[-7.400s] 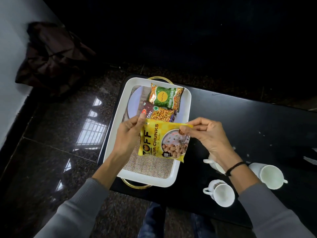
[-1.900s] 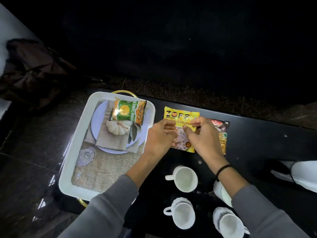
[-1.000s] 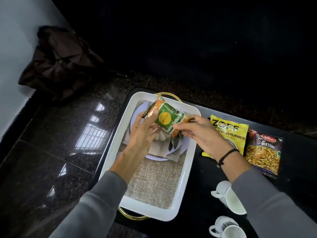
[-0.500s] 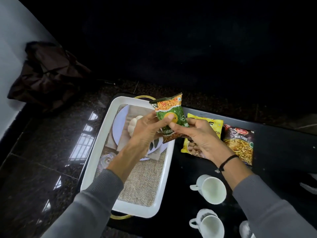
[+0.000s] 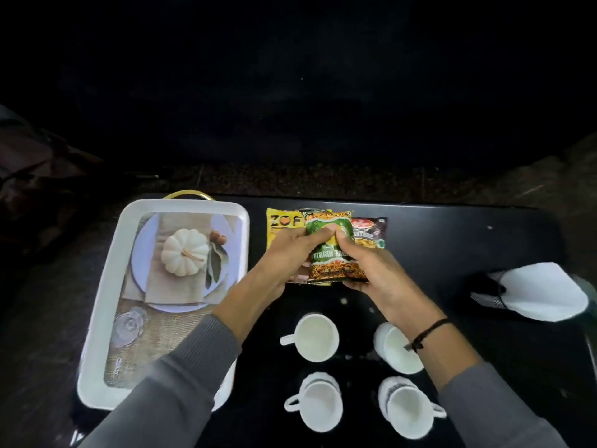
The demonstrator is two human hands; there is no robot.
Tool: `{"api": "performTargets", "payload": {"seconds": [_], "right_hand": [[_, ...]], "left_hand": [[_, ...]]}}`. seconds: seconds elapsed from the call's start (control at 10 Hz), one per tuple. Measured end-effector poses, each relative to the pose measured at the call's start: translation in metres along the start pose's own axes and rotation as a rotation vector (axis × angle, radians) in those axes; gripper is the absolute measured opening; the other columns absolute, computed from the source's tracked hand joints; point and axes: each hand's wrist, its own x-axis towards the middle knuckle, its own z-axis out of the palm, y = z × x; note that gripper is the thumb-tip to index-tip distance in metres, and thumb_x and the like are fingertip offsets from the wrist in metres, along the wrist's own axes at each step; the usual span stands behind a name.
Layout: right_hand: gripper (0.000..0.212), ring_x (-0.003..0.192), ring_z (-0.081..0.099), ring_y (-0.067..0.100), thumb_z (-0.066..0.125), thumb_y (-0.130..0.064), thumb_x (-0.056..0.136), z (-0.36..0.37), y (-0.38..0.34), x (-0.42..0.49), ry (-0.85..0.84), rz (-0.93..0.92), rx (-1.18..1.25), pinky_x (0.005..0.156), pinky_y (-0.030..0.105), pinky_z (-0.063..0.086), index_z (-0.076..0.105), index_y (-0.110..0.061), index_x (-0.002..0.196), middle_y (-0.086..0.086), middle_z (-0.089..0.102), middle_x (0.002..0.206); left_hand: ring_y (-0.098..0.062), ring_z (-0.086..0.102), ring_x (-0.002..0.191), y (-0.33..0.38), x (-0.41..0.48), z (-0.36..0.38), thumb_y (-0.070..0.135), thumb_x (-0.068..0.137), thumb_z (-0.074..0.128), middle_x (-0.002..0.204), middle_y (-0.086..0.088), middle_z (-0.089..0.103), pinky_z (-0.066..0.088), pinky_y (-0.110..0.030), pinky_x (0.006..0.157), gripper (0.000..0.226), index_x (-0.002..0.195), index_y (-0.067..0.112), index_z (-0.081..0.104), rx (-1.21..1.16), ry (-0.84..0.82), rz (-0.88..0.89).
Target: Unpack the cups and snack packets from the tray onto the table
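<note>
Both my left hand (image 5: 287, 250) and my right hand (image 5: 371, 273) grip a green and orange snack packet (image 5: 332, 263) above the black table (image 5: 452, 240). It overlaps a yellow packet (image 5: 280, 226) on its left and a dark mixture packet (image 5: 370, 234) on its right, both lying flat. The white tray (image 5: 106, 276) at the left holds no packets or cups; only its printed pumpkin picture shows. Several white cups stand near me: one (image 5: 315, 337) under my left forearm, one (image 5: 395, 349) partly behind my right wrist, and two (image 5: 318, 404) (image 5: 407, 407) at the front.
A white and striped object (image 5: 536, 291) lies at the table's right edge. The tray has a gold handle (image 5: 189, 196) at its far end. Dark floor lies beyond the table's far edge, and a dark bundle (image 5: 35, 189) sits at the far left.
Both hands carried the green packet out of the tray and rightward, to above the two packets on the table. The view shifted right, so all the cups now show.
</note>
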Motion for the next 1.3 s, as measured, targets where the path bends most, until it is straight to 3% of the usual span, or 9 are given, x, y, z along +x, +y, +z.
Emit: {"api": "performTargets", "payload": {"seconds": [0.1, 0.2, 0.3, 0.4, 0.5, 0.7, 0.9, 1.2, 1.3], "right_hand": [[0.044, 0.099, 0.076, 0.009, 0.07, -0.061, 0.087, -0.04, 0.003, -0.01, 0.109, -0.041, -0.034, 0.087, 0.029, 0.051, 0.079, -0.023, 0.107, -0.006, 0.082, 0.103], [0.042, 0.099, 0.07, 0.008, 0.071, -0.058, 0.088, -0.075, 0.01, -0.011, 0.261, -0.064, -0.073, 0.077, 0.021, 0.043, 0.077, -0.02, 0.106, -0.006, 0.08, 0.102], [0.046, 0.102, 0.066, 0.005, 0.066, -0.056, 0.092, -0.103, 0.018, -0.007, 0.312, -0.069, -0.139, 0.076, 0.02, 0.043, 0.068, -0.019, 0.119, -0.006, 0.074, 0.108], [0.048, 0.103, 0.067, 0.013, 0.06, -0.056, 0.096, -0.12, 0.024, 0.0, 0.345, -0.057, -0.251, 0.082, 0.03, 0.051, 0.063, -0.018, 0.125, -0.004, 0.071, 0.11], [0.051, 0.104, 0.066, 0.021, 0.056, -0.057, 0.098, -0.125, 0.028, 0.005, 0.361, -0.063, -0.411, 0.09, 0.041, 0.053, 0.061, -0.014, 0.124, 0.003, 0.07, 0.114], [0.044, 0.113, 0.062, 0.031, 0.059, -0.038, 0.102, -0.116, 0.031, 0.007, 0.433, -0.104, -0.661, 0.088, 0.036, 0.049, 0.056, -0.002, 0.126, 0.015, 0.065, 0.121], [0.04, 0.119, 0.05, 0.034, 0.063, -0.024, 0.1, -0.104, 0.031, -0.002, 0.501, -0.227, -0.916, 0.099, 0.042, 0.047, 0.05, 0.002, 0.128, 0.019, 0.05, 0.128], [0.037, 0.116, 0.05, 0.029, 0.058, -0.032, 0.102, -0.082, 0.029, -0.028, 0.507, -0.337, -1.192, 0.075, 0.037, 0.053, 0.055, -0.005, 0.126, 0.012, 0.052, 0.125], [0.03, 0.109, 0.056, 0.028, 0.055, -0.032, 0.103, -0.07, 0.031, -0.037, 0.514, -0.416, -1.19, 0.065, 0.032, 0.045, 0.061, -0.006, 0.117, 0.011, 0.058, 0.116]], "left_hand": [[-0.013, 0.076, 0.088, 0.006, 0.005, 0.042, 0.047, 0.088, 0.073, 0.097, 0.0, 0.081, 0.058, -0.026, 0.07, 0.036, 0.106, 0.016, 0.075, 0.027, -0.067, 0.01], [-0.009, 0.073, 0.092, 0.008, 0.014, 0.081, 0.039, 0.089, 0.075, 0.104, -0.001, 0.079, 0.058, -0.026, 0.076, 0.032, 0.11, 0.015, 0.074, 0.058, -0.06, 0.038], [-0.014, 0.073, 0.096, 0.007, 0.027, 0.115, 0.039, 0.088, 0.075, 0.103, -0.003, 0.078, 0.059, -0.037, 0.088, 0.034, 0.108, 0.012, 0.072, 0.128, -0.031, 0.044], [-0.021, 0.073, 0.098, 0.003, 0.039, 0.139, 0.041, 0.088, 0.075, 0.101, -0.007, 0.077, 0.058, -0.047, 0.092, 0.036, 0.106, 0.01, 0.07, 0.186, 0.016, 0.015], [-0.022, 0.073, 0.091, -0.001, 0.045, 0.148, 0.038, 0.089, 0.074, 0.098, -0.009, 0.077, 0.059, -0.047, 0.088, 0.028, 0.099, 0.013, 0.069, 0.286, 0.081, 0.028], [-0.006, 0.064, 0.072, -0.003, 0.045, 0.144, 0.026, 0.093, 0.072, 0.079, 0.009, 0.066, 0.053, -0.016, 0.064, 0.019, 0.106, 0.014, 0.066, 0.552, 0.172, 0.192], [-0.014, 0.071, 0.078, -0.003, 0.037, 0.14, 0.02, 0.093, 0.07, 0.086, -0.002, 0.074, 0.06, -0.028, 0.074, 0.012, 0.099, 0.009, 0.072, 0.68, 0.245, 0.284], [-0.021, 0.07, 0.08, -0.012, -0.001, 0.121, 0.031, 0.096, 0.061, 0.086, -0.001, 0.073, 0.059, -0.036, 0.071, 0.017, 0.096, 0.016, 0.07, 0.82, 0.271, 0.329], [-0.025, 0.069, 0.081, -0.015, -0.015, 0.111, 0.039, 0.097, 0.056, 0.088, -0.001, 0.074, 0.057, -0.036, 0.07, 0.023, 0.095, 0.02, 0.069, 0.914, 0.307, 0.345]]}}
